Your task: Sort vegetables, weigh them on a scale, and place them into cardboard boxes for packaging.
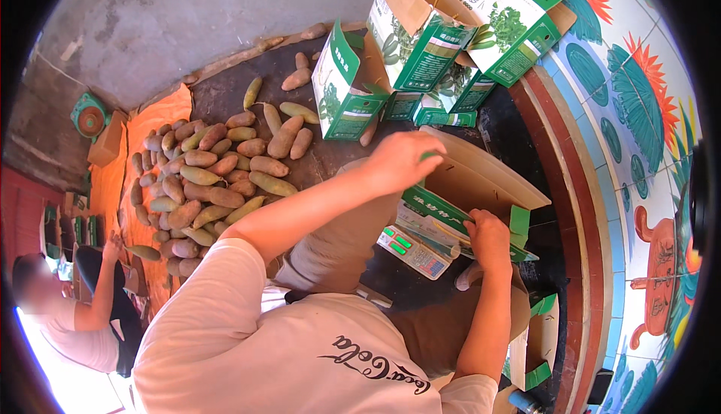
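An open brown and green carton (481,181) rests on a small white scale (417,250) in front of my knees. My left hand (398,162) lies over the carton's near-left rim with its fingers curled around the edge. My right hand (488,237) grips the carton's lower green edge, fingers closed on it. The inside of the carton is hidden by its raised flap. To the left, a pile of oblong brown-green fruits (210,181) lies on the dark ground, out of reach of both hands.
Several green and white cartons (420,38) stand open or tipped behind the scale. An orange cloth (161,113) and a green round scale (90,117) lie at the left. Another person (67,316) sits at the lower left. A painted tiled wall (638,113) and red kerb bound the right.
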Motion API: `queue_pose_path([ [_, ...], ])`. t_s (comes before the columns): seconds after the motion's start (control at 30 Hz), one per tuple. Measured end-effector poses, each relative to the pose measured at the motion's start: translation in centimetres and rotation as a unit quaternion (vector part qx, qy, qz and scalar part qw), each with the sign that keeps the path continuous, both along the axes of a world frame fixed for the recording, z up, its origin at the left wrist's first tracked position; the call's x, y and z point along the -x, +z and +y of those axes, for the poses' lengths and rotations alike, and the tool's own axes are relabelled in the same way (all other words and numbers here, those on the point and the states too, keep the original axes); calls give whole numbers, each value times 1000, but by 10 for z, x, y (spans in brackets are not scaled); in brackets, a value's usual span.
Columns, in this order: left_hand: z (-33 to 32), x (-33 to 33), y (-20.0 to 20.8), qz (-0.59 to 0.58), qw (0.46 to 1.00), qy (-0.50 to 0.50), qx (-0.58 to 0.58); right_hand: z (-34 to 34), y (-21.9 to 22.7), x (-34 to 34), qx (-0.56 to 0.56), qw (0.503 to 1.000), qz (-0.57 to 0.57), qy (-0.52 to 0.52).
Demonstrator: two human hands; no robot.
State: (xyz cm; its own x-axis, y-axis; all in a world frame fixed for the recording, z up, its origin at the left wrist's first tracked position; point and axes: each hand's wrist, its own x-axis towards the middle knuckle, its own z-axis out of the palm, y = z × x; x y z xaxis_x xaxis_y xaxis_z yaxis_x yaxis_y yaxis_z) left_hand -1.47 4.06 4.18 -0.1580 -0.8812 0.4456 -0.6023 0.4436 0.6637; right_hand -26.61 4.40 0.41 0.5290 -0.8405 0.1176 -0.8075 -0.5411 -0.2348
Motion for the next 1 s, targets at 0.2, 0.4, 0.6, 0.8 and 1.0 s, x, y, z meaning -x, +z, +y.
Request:
queue_pose_path([
  [0.2, 30, -85, -23, 107, 982, 153, 22, -2, -1, -2, -21, 1000, -22, 1],
  [0.4, 78, -154, -97, 14, 957, 272, -99, -1, 4, -4, -28, 1000, -7, -8],
  [0.6, 134, -195, -192, -183, 857, 328, -354, -2, 5, -5, -55, 998, -29, -26],
  [0.8, 192, -226, -275, -181, 740, 324, -561, -3, 7, -11, -51, 998, -30, -22],
  [1.0, 185, -216, -294, -218, 705, 291, -609, -4, 7, -8, -43, 998, -7, -55],
])
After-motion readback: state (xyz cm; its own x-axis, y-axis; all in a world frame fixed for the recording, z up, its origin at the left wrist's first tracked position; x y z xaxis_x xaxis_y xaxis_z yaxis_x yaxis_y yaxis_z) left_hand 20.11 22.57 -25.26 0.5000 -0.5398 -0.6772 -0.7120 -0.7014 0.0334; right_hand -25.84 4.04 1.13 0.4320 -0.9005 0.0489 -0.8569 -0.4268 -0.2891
